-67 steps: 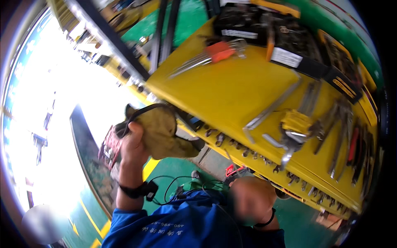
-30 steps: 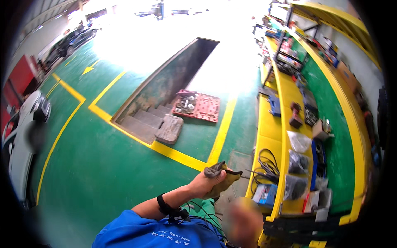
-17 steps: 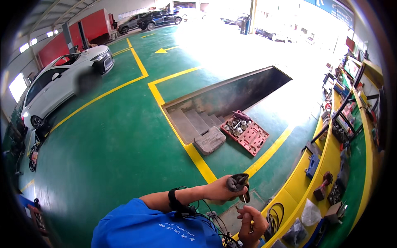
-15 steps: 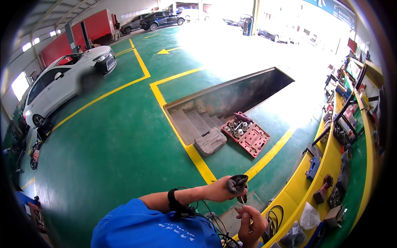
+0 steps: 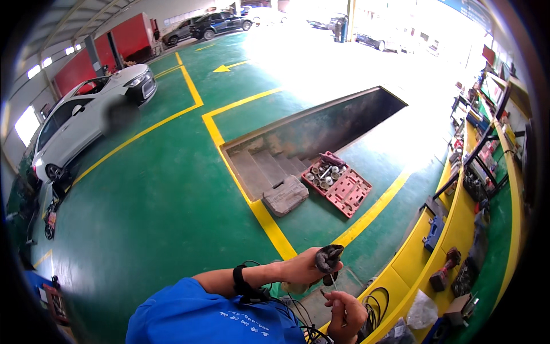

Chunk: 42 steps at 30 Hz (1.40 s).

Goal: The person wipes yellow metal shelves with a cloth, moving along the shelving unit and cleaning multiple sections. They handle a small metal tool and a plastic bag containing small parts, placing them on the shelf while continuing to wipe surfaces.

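Note:
My left hand [image 5: 302, 268] is closed around a dark, rounded part [image 5: 329, 259] with a folded, rubber-like look. A thin, light metal rod [image 5: 335, 282] juts from below this part toward my right hand [image 5: 347, 314]. The right hand is just below and to the right, its fingers curled and thumb pressed in. Whatever lies in those fingers is mostly hidden. Something pale green [image 5: 294, 288] shows under my left hand. A black band [image 5: 241, 279] circles my left wrist, and dark cables [image 5: 303, 318] hang beside it.
Beyond my hands lies an open red tool case [image 5: 347, 192] with metal pieces, beside a worn grey block [image 5: 286, 196]. Behind them a stepped pit [image 5: 321, 129] opens in the green floor. Yellow shelving [image 5: 421, 286] with tools runs along the right; a white car [image 5: 86, 117] stands left.
The view has shifted slightly. Both hands stay close together, and the thin rod between them shows more plainly. The pale green thing under my left hand has come into sight.

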Each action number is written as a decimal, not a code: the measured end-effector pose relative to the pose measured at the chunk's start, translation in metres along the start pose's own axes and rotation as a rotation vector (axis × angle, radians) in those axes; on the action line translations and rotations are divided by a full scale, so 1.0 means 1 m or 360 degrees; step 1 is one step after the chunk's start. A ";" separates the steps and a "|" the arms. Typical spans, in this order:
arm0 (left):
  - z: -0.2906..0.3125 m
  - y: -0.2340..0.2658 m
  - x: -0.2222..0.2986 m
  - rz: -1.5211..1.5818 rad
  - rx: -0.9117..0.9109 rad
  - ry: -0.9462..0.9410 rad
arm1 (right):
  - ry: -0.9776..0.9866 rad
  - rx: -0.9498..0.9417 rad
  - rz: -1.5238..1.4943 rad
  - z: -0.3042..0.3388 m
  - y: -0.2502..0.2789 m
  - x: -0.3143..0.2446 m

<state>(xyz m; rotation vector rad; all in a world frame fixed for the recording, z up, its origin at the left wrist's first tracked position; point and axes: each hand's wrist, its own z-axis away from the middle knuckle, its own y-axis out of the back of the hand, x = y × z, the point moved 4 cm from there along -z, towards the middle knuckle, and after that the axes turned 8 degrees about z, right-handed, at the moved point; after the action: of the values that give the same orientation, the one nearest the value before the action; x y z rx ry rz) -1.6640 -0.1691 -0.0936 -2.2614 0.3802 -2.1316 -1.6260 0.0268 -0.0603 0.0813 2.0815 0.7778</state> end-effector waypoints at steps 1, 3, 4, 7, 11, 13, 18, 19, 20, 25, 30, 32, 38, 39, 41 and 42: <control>-0.012 -0.001 -0.001 0.0029 -0.0032 -0.0013 | -0.0034 0.0063 -0.0009 -0.006 0.004 0.003; -0.022 0.034 -0.031 -0.0207 0.0054 -0.0005 | -0.0108 0.0152 -0.0057 -0.026 0.004 0.007; -0.031 0.055 -0.039 -0.0380 0.0196 -0.0169 | -0.0222 0.0326 0.0055 -0.033 0.006 0.008; -0.070 0.081 -0.028 0.0129 0.0309 -0.0017 | -0.0713 0.0582 -0.0112 -0.035 0.017 0.035; -0.126 0.075 -0.022 0.0203 0.0107 0.0306 | -0.0755 0.0808 -0.0028 -0.060 0.020 0.049; -0.159 0.074 -0.032 0.0282 -0.0097 0.0283 | -0.0847 0.0803 0.0074 -0.082 0.019 0.052; -0.222 0.064 -0.034 0.0371 -0.0470 0.0377 | -0.0792 0.0687 0.0482 -0.120 0.021 0.060; -0.229 0.065 -0.042 0.0410 -0.0560 0.0439 | -0.0771 0.0683 0.0588 -0.122 0.023 0.059; -0.233 0.074 -0.050 0.0511 -0.0548 0.0548 | -0.0855 0.0703 0.0529 -0.125 0.019 0.062; -0.277 0.057 -0.071 0.0871 -0.0958 0.0703 | -0.1004 0.0805 0.0438 -0.118 0.028 0.071; -0.311 -0.007 -0.080 0.0835 -0.1313 0.0879 | -0.1229 0.1000 0.0480 -0.102 0.049 0.080; -0.328 -0.031 -0.087 0.0840 -0.1300 0.0881 | -0.1341 0.1034 0.0446 -0.094 0.062 0.090; -0.382 -0.090 -0.083 0.0351 -0.1238 0.0588 | -0.1349 0.1281 0.0510 -0.072 0.107 0.141; -0.396 -0.094 -0.090 0.0308 -0.1264 0.0451 | -0.1323 0.1311 0.0499 -0.069 0.117 0.153; -0.420 -0.098 -0.101 0.0282 -0.1162 0.0406 | -0.1347 0.1345 0.0465 -0.064 0.137 0.172; -0.432 -0.102 -0.107 0.0272 -0.1095 0.0473 | -0.1352 0.1352 0.0461 -0.062 0.146 0.181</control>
<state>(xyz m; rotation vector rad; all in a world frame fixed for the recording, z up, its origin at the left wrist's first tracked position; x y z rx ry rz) -2.0769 0.0173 -0.1498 -2.0324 1.4528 -2.5090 -1.8154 0.1735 -0.0843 1.0084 1.4327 -0.0719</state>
